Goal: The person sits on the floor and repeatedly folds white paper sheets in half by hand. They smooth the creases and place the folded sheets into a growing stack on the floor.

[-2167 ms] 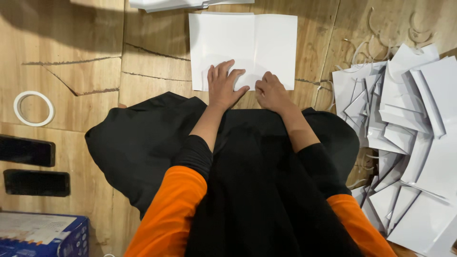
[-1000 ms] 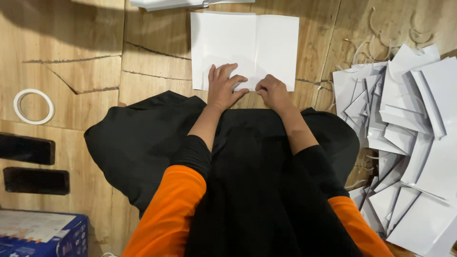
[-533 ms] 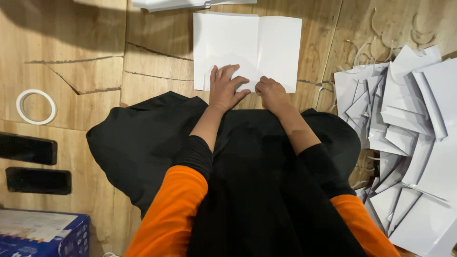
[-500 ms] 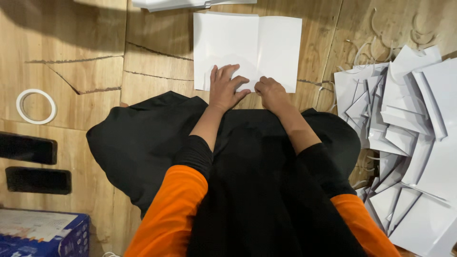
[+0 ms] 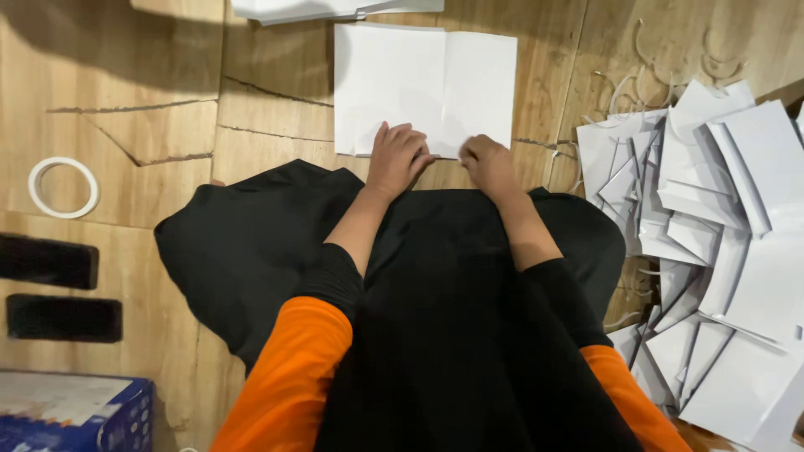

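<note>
**White sheet pressed at its near edge by two bare hands**

White paper is everywhere on this wooden floor [image 5: 167,109], and I take the folded white sheet [image 5: 423,84] in the middle as my landmark. It lies flat, with a crease running from its far edge to its near edge.

Far to the left of the sheet a white tape ring [image 5: 63,187] lies flat on the wood. Nearer to the person than the ring are two dark flat rectangles [image 5: 50,285], one behind the other, and a blue box [image 5: 75,414] sits in the corner closest to the person.

At the near edge of the sheet, left of the crease, the left hand [image 5: 398,159] rests with its fingers spread flat on the paper; it presses and does not clasp anything. Just to the right, at the same edge, the right hand [image 5: 488,163] is curled into a loose fist with the fingers tucked under. I cannot tell whether it pinches the paper edge. Both forearms come out of black and orange sleeves, over a black garment [image 5: 435,318] spread on the floor.

Beyond the far edge of the sheet more white sheets [image 5: 335,8] lie. Well to the right, a loose heap of folded white papers [image 5: 712,251] overlaps, with thin pale strips [image 5: 645,75] scattered near it.
</note>
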